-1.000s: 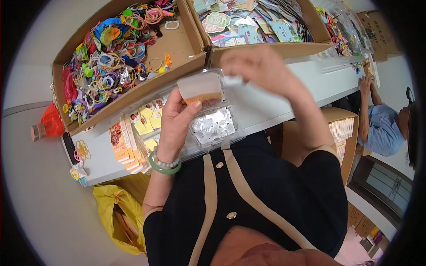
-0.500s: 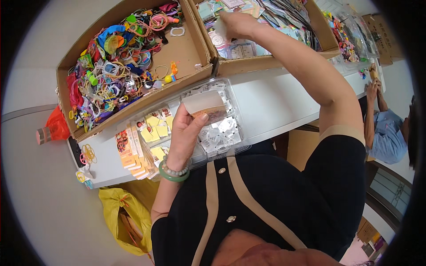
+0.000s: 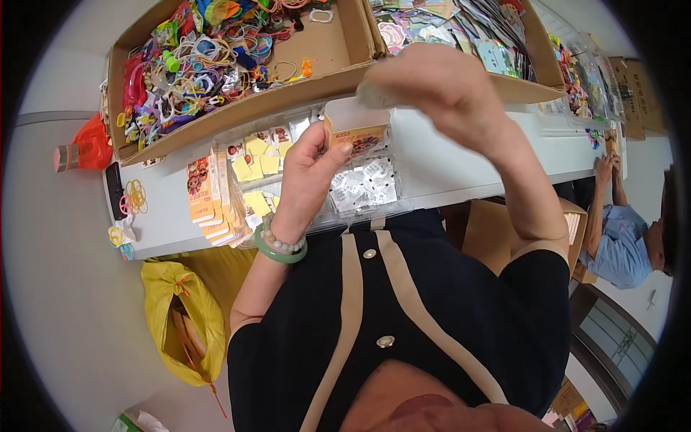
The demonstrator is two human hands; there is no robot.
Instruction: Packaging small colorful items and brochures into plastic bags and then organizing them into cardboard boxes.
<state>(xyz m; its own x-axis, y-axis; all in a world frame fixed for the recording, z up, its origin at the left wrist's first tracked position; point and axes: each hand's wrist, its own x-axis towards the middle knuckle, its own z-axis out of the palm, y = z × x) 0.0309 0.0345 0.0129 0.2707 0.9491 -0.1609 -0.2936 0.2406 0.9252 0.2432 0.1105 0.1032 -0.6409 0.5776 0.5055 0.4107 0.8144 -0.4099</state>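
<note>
My left hand (image 3: 306,176) is closed around a small orange-and-white paper packet (image 3: 355,138), thumb on its printed front; its pale top flap stands up. To the right of the packet, my right hand (image 3: 455,93) is smeared by motion, with a pale greenish patch at its fingertips that I cannot identify. Under the packet lie small white printed sachets (image 3: 363,186) in a clear plastic tray. Beside my left hand are yellow paper slips (image 3: 253,160) and small picture pieces. Farther left, a fanned stack of orange packets (image 3: 206,193) rests on the table.
A cardboard box (image 3: 252,101) of colourful small toys stands at the far left; another box (image 3: 525,86) of picture cards adjoins it. A red bottle (image 3: 92,144), phone (image 3: 114,191) and yellow bag (image 3: 162,288) are leftward. A co-worker (image 3: 622,237) sits far right.
My right hand has come from the card box back toward the packet. The packet's top now shows as a raised flap. My view has shifted, so the boxes sit higher.
</note>
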